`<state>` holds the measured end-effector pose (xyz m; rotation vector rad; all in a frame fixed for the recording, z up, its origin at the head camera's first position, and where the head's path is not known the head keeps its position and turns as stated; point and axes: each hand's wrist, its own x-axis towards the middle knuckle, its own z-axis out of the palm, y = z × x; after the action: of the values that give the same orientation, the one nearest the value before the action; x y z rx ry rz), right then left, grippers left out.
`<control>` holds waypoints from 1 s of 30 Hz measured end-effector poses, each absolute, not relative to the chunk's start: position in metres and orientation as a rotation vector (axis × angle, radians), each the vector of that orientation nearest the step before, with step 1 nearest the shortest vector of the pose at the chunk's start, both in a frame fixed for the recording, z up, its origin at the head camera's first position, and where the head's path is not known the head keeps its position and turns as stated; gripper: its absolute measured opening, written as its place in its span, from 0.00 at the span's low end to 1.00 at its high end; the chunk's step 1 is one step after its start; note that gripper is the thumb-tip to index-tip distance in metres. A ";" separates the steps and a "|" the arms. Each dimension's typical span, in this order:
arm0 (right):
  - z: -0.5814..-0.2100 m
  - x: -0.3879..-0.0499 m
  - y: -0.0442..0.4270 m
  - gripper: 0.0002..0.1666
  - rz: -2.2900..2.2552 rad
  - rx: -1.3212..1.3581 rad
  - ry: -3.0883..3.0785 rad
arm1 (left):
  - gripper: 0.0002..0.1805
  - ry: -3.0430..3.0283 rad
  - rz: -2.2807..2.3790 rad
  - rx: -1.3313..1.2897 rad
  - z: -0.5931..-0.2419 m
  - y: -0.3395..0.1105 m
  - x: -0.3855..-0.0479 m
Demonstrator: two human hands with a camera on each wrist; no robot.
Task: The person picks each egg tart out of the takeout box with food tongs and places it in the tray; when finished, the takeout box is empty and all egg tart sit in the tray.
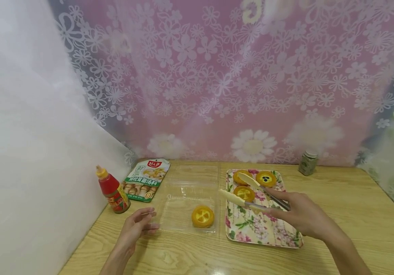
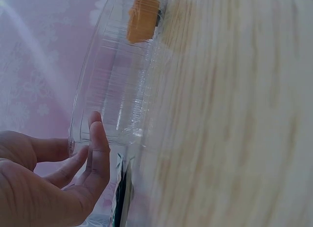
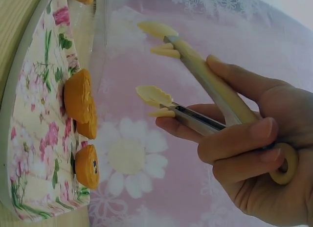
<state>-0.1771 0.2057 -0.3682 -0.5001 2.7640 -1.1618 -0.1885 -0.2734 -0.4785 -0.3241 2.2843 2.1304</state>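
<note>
My left hand [image 1: 133, 232] holds the near left edge of a clear plastic container [image 1: 176, 214] with its lid folded back; in the left wrist view, fingers lie on both sides of the rim [image 2: 72, 147]. One egg tart [image 1: 202, 216] sits at the container's right. My right hand [image 1: 303, 214] grips food tongs [image 3: 210, 85] with cream tips, their arms spread apart and nothing between them. Below the tongs lies a floral tray [image 1: 248, 231] bearing three tarts: one with dark dots [image 1: 265, 178], a patterned one [image 1: 244, 194], and another partly covered by the upper tip.
A red sauce bottle with a yellow cap [image 1: 113, 193] stands at the left beside a green and white food packet [image 1: 145, 179]. Toward the back right is a small jar [image 1: 308, 163]. Curtains [image 1: 217, 76] hang behind the wooden table [image 1: 348, 198] and along its left side.
</note>
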 end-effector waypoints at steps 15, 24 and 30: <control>-0.382 -0.179 0.171 0.62 -1.095 -0.479 2.827 | 0.21 2.278 2.133 -0.298 -0.476 -0.273 -0.187; -0.378 -0.183 0.157 0.53 -0.838 -0.700 2.903 | 0.21 2.277 2.129 -0.299 -0.475 -0.273 -0.186; -0.375 -0.188 0.152 0.46 -0.799 -0.808 2.922 | 0.20 2.285 2.129 -0.306 -0.477 -0.273 -0.186</control>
<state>-0.1884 0.1516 -0.3749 -0.8082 2.9219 -0.7991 -0.1861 -0.2729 -0.4766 -0.3063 2.2847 2.1288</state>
